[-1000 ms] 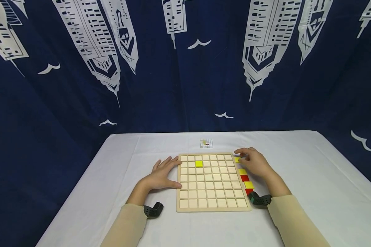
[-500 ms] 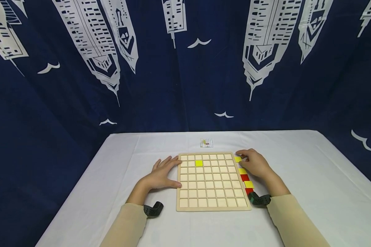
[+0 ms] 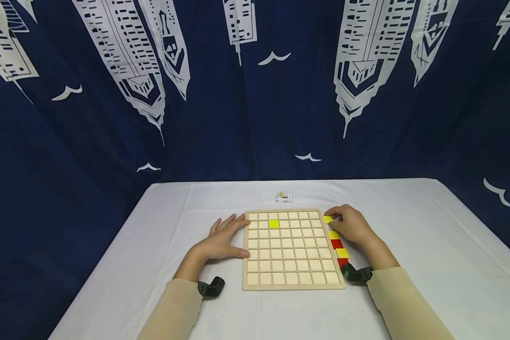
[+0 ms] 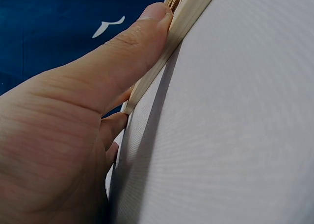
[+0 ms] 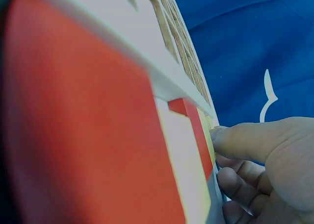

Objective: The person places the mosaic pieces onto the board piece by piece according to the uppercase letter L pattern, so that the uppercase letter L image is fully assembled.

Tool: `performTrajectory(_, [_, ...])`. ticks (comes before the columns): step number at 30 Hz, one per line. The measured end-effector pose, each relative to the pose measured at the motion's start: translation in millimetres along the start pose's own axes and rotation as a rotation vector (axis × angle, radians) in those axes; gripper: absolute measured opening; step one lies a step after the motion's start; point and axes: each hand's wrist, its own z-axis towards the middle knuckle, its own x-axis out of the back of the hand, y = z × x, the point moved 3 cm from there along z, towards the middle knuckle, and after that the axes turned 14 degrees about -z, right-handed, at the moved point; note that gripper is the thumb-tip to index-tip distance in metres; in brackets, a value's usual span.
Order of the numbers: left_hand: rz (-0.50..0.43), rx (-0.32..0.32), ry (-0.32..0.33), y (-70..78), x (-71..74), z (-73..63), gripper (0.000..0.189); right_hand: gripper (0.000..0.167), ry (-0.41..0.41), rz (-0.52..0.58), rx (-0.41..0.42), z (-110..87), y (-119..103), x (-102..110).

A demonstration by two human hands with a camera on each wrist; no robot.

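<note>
A wooden grid board [image 3: 288, 243] lies on the table with one yellow tile [image 3: 274, 224] in its second row from the far side. My left hand [image 3: 223, 243] rests at its left edge, fingers and thumb spread; in the left wrist view the thumb [image 4: 122, 47] presses on the board's rim [image 4: 194, 13]. Beyond the far end of the tile column, beside the board's upper right corner, my right hand [image 3: 352, 224] pinches a yellow tile [image 3: 327, 219] between thumb and index finger. The hand partly hides that tile.
Down the board's right side run more tiles: yellow [image 3: 333, 234], red [image 3: 336, 243], another yellow [image 3: 342, 253] and a red one [image 3: 342, 261] under the right wrist camera. A small card with a printed grid [image 3: 284, 196] lies behind the board. A dark blue curtain [image 3: 255, 118] hangs behind the table.
The right index finger has drawn slightly back and down toward the thumb at the far yellow tile. My left hand and the board stay in place.
</note>
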Motion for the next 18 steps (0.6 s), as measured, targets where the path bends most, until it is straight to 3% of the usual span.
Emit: performTrajectory(18, [-0.002, 0.004, -0.003, 0.6, 0.4, -0.6, 0.093, 0.026, 0.001, 0.022, -0.008, 1.0, -6.1, 5.6])
